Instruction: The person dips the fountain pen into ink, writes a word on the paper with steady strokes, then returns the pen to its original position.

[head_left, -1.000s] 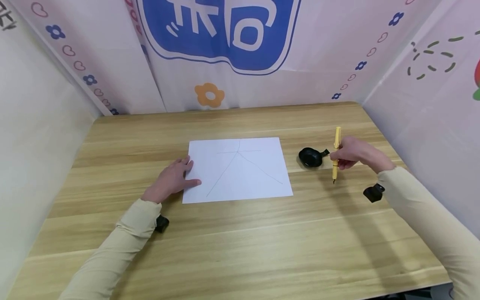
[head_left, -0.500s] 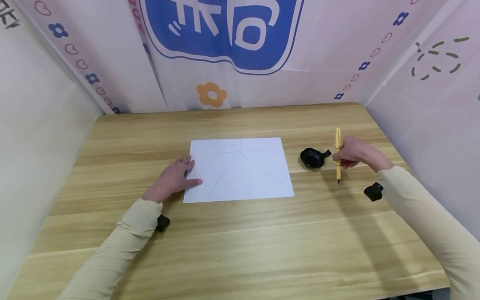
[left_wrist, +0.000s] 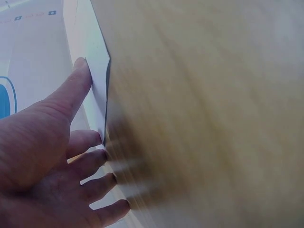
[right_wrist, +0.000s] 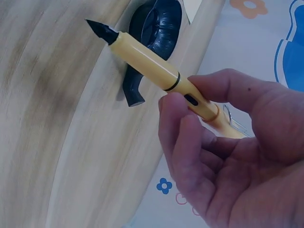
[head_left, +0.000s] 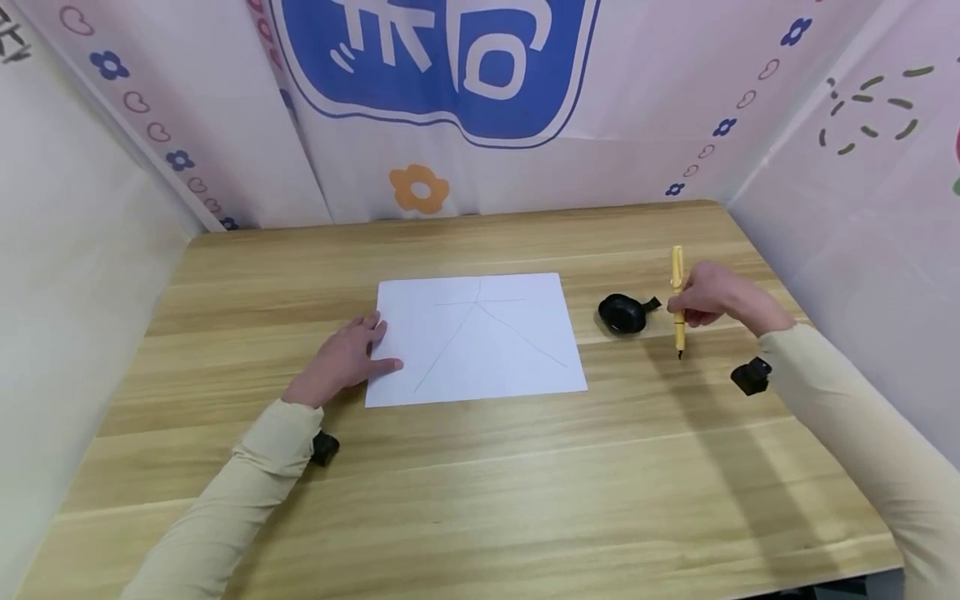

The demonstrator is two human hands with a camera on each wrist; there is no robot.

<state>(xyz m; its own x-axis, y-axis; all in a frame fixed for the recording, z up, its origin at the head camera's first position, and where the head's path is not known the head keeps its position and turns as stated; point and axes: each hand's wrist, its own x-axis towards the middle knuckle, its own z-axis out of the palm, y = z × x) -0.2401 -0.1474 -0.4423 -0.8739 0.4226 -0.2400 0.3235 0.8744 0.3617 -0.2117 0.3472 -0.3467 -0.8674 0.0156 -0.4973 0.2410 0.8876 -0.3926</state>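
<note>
My left hand (head_left: 341,358) rests on the left edge of a white sheet of paper (head_left: 517,350). Its thumb lies on top of the sheet and its fingers are spread; the left wrist view shows the thumb (left_wrist: 78,85) over the paper (left_wrist: 97,52). Thin lines on the sheet form a stick-like drawing. My right hand (head_left: 723,296) pinches a yellow fountain pen (right_wrist: 147,61) between thumb and fingers, well right of the paper. The uncapped black nib (right_wrist: 102,31) points down toward the tabletop, while a metal clip shows on the pen's rear part.
Just left of the pen, a small, round, shallow black object (head_left: 622,315) with a short handle lies on the wooden table (head_left: 480,492). Printed sheets wall off the back (head_left: 525,183) and both sides. Black cameras hang below both sleeves.
My right hand has shifted slightly right and toward the back with the pen. The left hand stays at the paper's edge, and the drawn lines look the same.
</note>
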